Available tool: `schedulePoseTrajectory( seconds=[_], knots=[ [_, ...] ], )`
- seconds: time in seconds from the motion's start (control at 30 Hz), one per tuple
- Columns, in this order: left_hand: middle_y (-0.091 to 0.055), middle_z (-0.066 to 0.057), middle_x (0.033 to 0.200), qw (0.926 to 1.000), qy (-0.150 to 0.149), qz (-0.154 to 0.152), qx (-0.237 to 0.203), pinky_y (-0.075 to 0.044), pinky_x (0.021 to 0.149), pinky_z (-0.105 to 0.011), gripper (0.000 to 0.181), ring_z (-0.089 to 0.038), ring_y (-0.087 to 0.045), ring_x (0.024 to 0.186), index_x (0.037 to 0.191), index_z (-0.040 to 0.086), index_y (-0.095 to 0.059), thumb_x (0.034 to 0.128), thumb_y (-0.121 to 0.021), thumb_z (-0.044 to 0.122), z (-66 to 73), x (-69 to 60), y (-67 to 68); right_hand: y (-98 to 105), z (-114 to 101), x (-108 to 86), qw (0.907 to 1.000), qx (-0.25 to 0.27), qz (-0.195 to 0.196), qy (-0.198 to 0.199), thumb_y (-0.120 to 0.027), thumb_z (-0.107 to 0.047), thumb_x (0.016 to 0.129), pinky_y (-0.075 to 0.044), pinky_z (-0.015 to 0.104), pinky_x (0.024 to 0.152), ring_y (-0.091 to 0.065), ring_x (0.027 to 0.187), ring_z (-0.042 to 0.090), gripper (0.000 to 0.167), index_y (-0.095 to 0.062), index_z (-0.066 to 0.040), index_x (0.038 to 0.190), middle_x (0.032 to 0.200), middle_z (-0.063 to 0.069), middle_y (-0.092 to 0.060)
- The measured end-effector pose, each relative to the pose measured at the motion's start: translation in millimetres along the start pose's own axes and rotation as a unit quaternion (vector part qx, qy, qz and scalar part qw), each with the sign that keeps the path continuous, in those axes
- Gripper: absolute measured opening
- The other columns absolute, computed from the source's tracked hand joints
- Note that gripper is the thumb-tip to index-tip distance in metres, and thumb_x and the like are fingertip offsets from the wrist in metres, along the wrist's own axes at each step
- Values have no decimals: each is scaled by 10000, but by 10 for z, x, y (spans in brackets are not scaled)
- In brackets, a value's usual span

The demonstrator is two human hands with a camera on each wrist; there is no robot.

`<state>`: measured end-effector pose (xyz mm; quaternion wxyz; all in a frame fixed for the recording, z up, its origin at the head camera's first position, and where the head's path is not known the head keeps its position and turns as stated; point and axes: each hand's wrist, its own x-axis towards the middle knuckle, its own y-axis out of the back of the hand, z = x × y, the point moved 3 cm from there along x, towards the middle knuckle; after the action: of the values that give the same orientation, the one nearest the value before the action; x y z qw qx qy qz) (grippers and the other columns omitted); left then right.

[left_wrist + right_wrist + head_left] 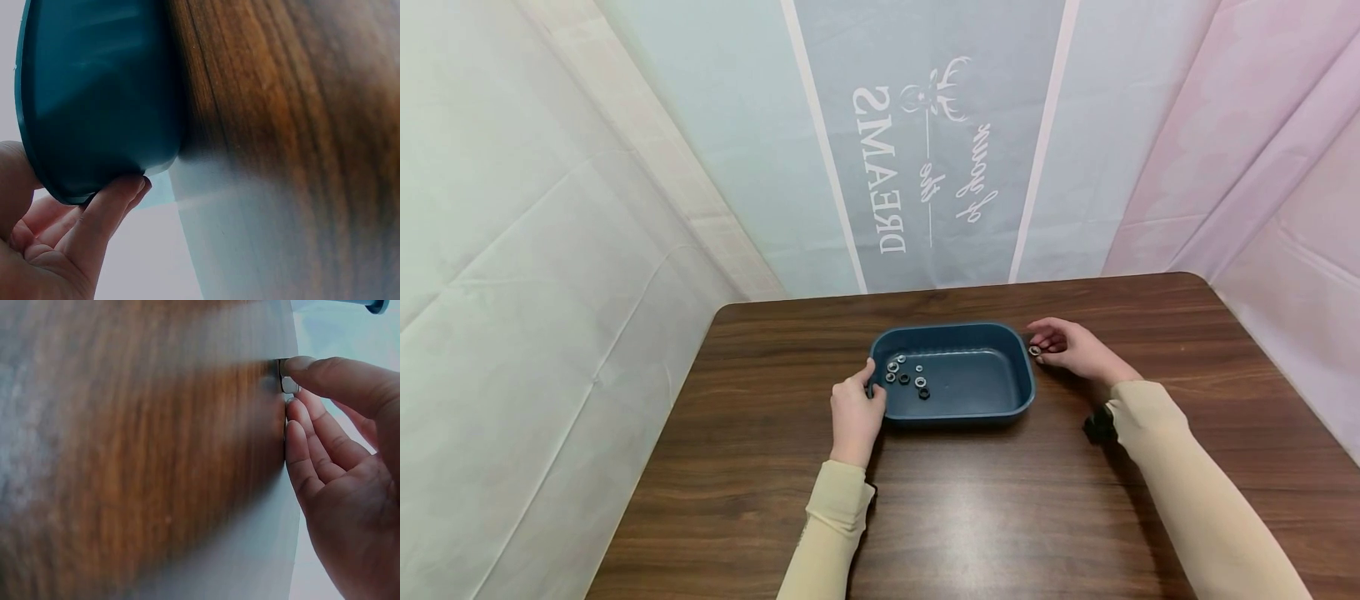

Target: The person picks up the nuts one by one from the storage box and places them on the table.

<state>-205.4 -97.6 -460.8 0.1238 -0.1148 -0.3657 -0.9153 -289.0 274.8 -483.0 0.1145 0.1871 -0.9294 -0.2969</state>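
Note:
A dark blue rectangular tray (988,415) sits on the table. My left hand (857,410) grips its left end, thumb over the rim and fingers against the outside wall, as the left wrist view also shows. Inside the tray, towards its left side, lie several small nuts, among them a silver nut (921,382) and a black nut (924,393). Just beyond the tray's right end, my right hand (1078,352) pinches a silver hex nut (289,385) between thumb and fingers, down at the tabletop.
Dark wood-grain table (970,508) carries the tray, with its back edge close behind. A printed cloth curtain (940,267) hangs at the back, and pale cloth (550,292) hangs along both sides. A black wrist strap (1100,425) is on the right sleeve.

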Motion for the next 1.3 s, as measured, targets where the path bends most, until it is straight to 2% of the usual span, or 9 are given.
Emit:
schedulePoseTrajectory(
  seconds=[0.23,0.47,0.87,0.97,1.07,1.2,1.3],
  knots=[
    [-681,-167,1083,10000,-41,30,-5,-341,422,-251,439,-86,-312,359,1257,56,-636,826,-650,-28,1,-1,-1,29,17,-47,10000,42,-34,-63,-646,110,838,-495,300,829,-567,989,357,502,-484,70,1311,1111,244,-587],
    [-683,-171,1071,10000,6,-7,1,-347,424,-251,441,-90,-318,359,1265,62,-630,832,-648,-20,13,-12,19,47,-6,-94,9999,66,-16,106,-645,120,833,-479,441,868,-564,1021,375,506,-485,69,1310,1148,252,-586],
    [-696,-177,1000,10000,35,-41,-36,-343,414,-251,445,-94,-314,341,1275,70,-623,838,-641,-15,12,-13,16,118,-32,-144,9996,-99,42,253,-656,70,852,-457,465,880,-563,1071,362,496,-494,43,1320,1208,232,-581],
    [-695,-174,1011,10000,17,-23,-45,-339,414,-253,445,-95,-311,338,1274,67,-624,838,-644,-18,8,-8,13,144,-90,-147,9995,1,-6,307,-649,57,863,-460,436,887,-551,1096,377,507,-476,50,1340,1234,247,-565],
    [-690,-170,1046,10000,-13,10,-53,-336,416,-253,442,-92,-308,342,1269,61,-626,835,-647,-21,5,-3,12,161,-150,-142,9994,150,-93,296,-637,55,874,-480,350,881,-538,1121,386,513,-460,53,1355,1257,256,-548],
    [-697,-170,1003,10000,-6,10,-92,-334,413,-253,442,-95,-317,347,1271,60,-624,837,-644,-21,5,-5,13,174,-203,-132,9990,278,-146,328,-622,55,883,-474,225,855,-528,1129,404,504,-460,38,1360,1260,264,-542],
    [-698,-171,985,9999,5,1,-122,-336,412,-253,443,-100,-329,351,1273,60,-623,839,-644,-21,8,-7,12,187,-243,-129,9985,334,-143,413,-619,57,885,-469,192,843,-516,1128,435,500,-467,19,1360,1256,276,-539]
  ],
)
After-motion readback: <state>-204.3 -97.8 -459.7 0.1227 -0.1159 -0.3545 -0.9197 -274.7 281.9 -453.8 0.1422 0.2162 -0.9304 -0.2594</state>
